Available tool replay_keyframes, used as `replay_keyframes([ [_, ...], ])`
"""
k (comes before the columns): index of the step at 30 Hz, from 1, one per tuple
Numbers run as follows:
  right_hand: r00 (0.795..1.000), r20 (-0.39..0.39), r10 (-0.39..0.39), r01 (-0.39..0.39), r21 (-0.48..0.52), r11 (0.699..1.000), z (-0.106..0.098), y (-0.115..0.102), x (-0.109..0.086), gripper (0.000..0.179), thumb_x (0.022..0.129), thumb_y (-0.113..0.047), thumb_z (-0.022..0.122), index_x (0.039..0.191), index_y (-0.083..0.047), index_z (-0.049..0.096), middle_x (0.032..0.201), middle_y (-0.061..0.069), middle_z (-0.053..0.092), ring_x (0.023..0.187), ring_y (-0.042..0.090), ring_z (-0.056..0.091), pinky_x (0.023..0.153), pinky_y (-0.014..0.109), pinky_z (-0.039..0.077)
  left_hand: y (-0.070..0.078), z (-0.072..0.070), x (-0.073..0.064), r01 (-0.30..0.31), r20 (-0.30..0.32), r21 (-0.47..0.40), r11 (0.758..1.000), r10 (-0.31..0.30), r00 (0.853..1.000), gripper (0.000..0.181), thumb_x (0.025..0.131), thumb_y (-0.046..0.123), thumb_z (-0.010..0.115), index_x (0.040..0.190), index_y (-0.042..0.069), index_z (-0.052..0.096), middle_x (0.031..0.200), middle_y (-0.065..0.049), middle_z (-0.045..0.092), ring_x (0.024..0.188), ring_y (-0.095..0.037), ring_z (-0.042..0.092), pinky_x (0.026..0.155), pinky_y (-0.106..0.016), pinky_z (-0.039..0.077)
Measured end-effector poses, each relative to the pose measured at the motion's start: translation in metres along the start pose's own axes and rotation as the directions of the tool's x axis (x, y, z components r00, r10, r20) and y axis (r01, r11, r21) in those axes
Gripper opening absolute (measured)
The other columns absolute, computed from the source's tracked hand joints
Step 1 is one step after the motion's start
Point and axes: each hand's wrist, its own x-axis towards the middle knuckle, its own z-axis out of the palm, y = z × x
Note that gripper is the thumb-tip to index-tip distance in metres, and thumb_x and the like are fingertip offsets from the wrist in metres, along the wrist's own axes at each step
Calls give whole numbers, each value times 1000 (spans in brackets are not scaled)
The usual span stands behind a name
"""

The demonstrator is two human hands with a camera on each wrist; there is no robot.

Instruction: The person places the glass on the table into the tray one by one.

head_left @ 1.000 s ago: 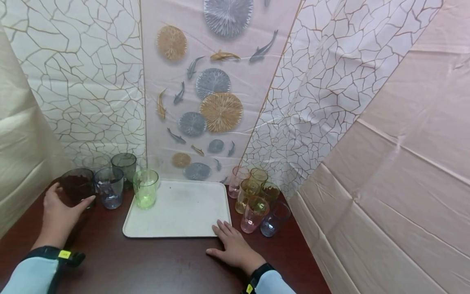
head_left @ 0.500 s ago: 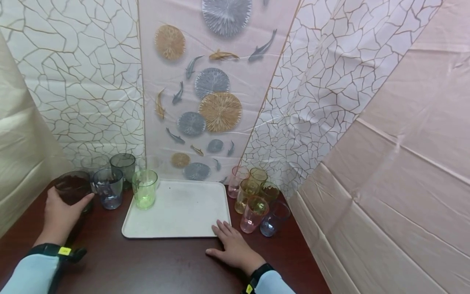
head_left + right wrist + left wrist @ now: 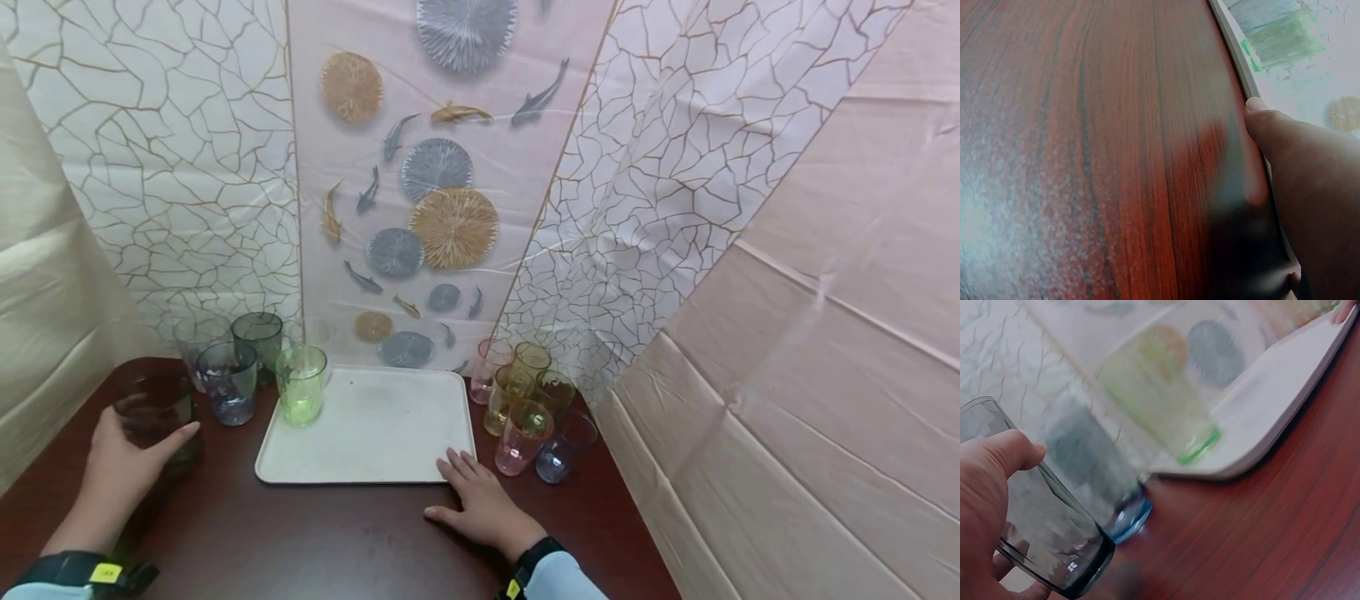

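My left hand [image 3: 123, 458] grips a smoky dark grey tumbler [image 3: 159, 412] at the left of the table. In the left wrist view the thumb lies across the near side of this see-through tumbler [image 3: 1054, 531], with fingers curled behind it. A bluish tumbler [image 3: 228, 387] stands just beyond it. On the left part of the white tray [image 3: 375, 442] stands a light green tumbler [image 3: 302, 400]. My right hand [image 3: 480, 508] rests at the tray's front right corner, fingers extended and spread.
Behind the bluish tumbler are a dark grey tumbler [image 3: 258, 337] and a clear one [image 3: 197, 333]. Right of the tray, pink [image 3: 517, 442], amber [image 3: 506, 404] and blue tumblers [image 3: 557, 458] stand close together. Patterned cloth [image 3: 637, 183] hangs around the table [image 3: 315, 542].
My left hand has drawn the smoky tumbler nearer to me, away from the others at the left. The right hand stays at the tray corner.
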Motion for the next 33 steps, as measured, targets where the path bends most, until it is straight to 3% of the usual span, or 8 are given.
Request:
replay_keyframes([
  [4,1000,-2,-4,4,-1,1000,0,0,1,94,92,-84,42,167,-28,30,173,-4,16,157,21,9,123,57,23,15,16,-10,-64,37,-9,998,64,997,107,89,46,80,158,-9,20,147,-40,35,128,-55,40,97,-73,40],
  [10,1000,-8,-4,4,-2,1000,2,-1,0,95,91,-86,41,167,-29,30,173,-3,17,157,21,10,123,57,23,29,36,-18,-93,133,9,996,91,987,112,88,50,80,157,-12,17,145,-41,34,128,-57,39,97,-75,40],
  [23,1000,-16,-12,12,23,1000,-3,-2,-2,93,93,-81,45,166,-25,33,173,0,19,157,24,12,123,58,23,52,94,-25,-184,223,-87,979,199,954,105,84,49,84,153,-8,30,144,-35,41,130,-51,43,102,-69,43],
  [28,1000,-8,5,-5,17,1000,0,0,0,93,92,-84,43,167,-29,31,173,-4,17,157,21,10,123,57,22,56,105,-25,-202,219,-78,976,214,952,101,83,46,86,151,-8,33,146,-36,40,134,-52,40,105,-70,40],
  [33,1000,-11,8,-8,13,1000,1,-1,0,93,92,-84,43,166,-30,31,173,-5,17,157,19,9,123,57,23,54,107,-23,-204,231,-45,978,209,950,101,84,42,86,151,-10,31,147,-37,38,136,-53,37,107,-71,36],
])
